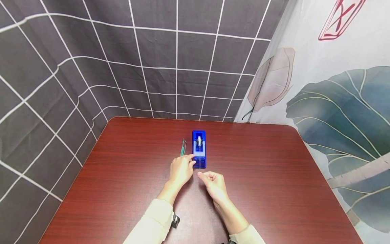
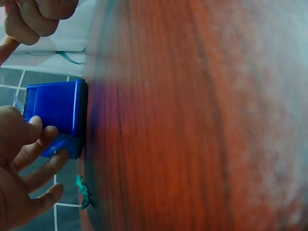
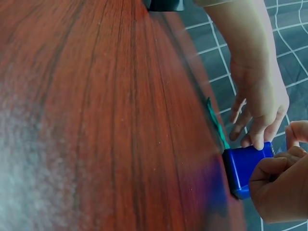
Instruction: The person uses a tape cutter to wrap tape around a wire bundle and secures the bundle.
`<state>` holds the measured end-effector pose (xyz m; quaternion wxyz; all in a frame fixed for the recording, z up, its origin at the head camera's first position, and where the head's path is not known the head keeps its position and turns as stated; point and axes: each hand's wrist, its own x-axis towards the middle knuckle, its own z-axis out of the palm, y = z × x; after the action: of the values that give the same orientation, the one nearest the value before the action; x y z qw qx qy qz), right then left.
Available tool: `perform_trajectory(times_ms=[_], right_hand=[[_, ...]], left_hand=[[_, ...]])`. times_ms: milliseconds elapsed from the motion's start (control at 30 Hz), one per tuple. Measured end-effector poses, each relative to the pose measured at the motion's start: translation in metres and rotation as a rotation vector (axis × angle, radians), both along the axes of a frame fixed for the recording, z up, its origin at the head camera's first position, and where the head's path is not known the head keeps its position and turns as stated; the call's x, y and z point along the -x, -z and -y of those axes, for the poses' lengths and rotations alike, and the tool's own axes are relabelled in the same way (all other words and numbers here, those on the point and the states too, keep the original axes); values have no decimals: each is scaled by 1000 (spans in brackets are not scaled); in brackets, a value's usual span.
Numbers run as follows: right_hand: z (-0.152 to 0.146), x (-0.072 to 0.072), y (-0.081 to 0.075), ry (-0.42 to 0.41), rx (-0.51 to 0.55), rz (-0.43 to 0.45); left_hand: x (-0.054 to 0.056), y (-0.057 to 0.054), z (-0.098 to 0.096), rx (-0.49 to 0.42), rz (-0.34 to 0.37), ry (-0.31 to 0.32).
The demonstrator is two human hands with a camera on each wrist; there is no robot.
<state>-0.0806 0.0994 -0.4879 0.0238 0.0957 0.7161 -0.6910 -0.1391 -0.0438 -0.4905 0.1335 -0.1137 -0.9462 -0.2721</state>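
A blue tape dispenser with a pale roll in it stands on the table, its toothed edge toward the person. My left hand reaches its left side; the thumb and index finger touch the near end, and the other fingers spread down beside it. Just in front of the dispenser is my right hand, fingers curled and thumb tip against the index finger. A faint clear strip of tape shows at the left edge of the left wrist view, between the dispenser and the right hand, whose pinch is partly hidden.
A green cord lies left of the dispenser, close beyond the left hand. The reddish-brown table meets a dark grid-patterned curtain at the back and left. A pale leaf-print curtain hangs on the right.
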Motion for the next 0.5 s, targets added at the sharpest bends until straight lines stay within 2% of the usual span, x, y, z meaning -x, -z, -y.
perform_trajectory(times_ms=[500], right_hand=[[1, -4, 3, -1, -6, 2]], left_hand=[[1, 1, 0, 2, -1, -3]])
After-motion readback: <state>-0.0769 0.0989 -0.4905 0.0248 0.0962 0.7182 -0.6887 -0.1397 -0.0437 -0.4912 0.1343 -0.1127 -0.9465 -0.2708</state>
